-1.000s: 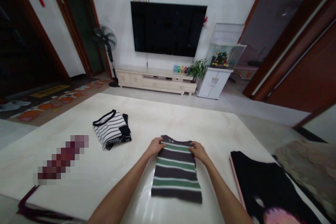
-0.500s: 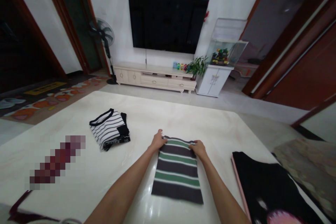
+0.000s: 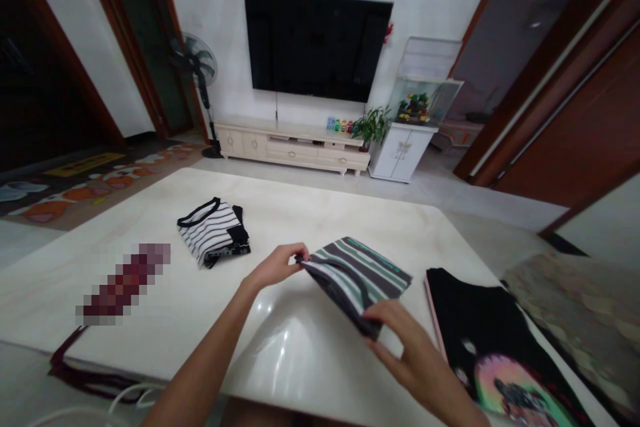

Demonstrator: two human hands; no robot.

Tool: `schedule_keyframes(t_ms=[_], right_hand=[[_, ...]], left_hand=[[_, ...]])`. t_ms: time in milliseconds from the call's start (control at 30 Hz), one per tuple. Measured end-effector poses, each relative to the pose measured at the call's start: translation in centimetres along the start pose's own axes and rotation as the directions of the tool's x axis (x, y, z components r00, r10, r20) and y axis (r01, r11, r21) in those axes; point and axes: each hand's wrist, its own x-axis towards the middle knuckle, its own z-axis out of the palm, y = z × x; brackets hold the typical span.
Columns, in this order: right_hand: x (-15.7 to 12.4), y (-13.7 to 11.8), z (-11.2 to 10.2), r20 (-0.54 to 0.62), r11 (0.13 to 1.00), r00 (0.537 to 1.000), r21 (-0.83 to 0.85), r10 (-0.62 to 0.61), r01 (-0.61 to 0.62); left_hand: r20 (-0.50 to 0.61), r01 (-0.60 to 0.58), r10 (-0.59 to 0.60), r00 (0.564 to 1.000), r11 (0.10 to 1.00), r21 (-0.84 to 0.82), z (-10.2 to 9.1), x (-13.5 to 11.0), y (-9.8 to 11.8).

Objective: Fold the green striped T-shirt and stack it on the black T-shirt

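A folded shirt with green, white and dark grey stripes is in both my hands over the white table. My left hand pinches its left corner between thumb and fingers. The near right corner is gripped by my right hand, thumb below and fingers on top. The shirt's near edge is lifted, showing several layers and a dark band, while its far part slopes toward the tabletop. Whether the far edge touches the table I cannot tell.
Left on the table lies a folded black-and-white striped shirt on darker cloth. A dark red item, pixelated, is nearer the left edge. At the right lies a black T-shirt with a colourful print. A TV cabinet stands beyond.
The striped shirt has been turned and its near edge raised. My right hand has come nearer and gone lower; my left hand has shifted slightly left.
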Motion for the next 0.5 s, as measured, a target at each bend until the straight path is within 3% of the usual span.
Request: schedule_keyframes(t_ms=[67, 100, 200, 333, 400, 500], right_hand=[[-0.8, 1.1, 1.2, 0.204, 0.995, 0.977, 0.060, 0.061, -0.075], [-0.7, 2.4, 1.8, 0.224, 0.989, 0.966, 0.041, 0.128, -0.141], [1.1, 7.6, 3.3, 0.026, 0.915, 0.919, -0.109, 0.394, -0.389], [3.0, 13.2, 5.9, -0.125, 0.805, 0.826, -0.184, 0.550, -0.564], [2.3, 14.0, 7.0, -0.158, 0.775, 0.798, -0.190, 0.582, -0.603], [-1.3, 12.6, 8.5, -0.210, 0.753, 0.773, -0.181, 0.598, -0.632]], left_hand=[[0.048, 0.130, -0.143, 0.989, 0.969, 0.208, 1.9, -1.7, -1.4], [0.044, 0.167, -0.187, 0.981, 0.945, 0.282, 3.2, -2.5, -1.7], [0.018, 0.115, -0.128, 0.992, 0.935, 0.335, 8.3, -4.4, -0.5], [0.133, -0.024, -0.028, 0.991, 0.926, 0.378, 15.4, -6.8, 2.5], [0.120, -0.009, -0.044, 0.992, 0.912, 0.410, 17.0, -7.6, 2.6], [0.062, 0.015, -0.046, 0.997, 0.904, 0.428, 16.3, -7.8, 0.9]])
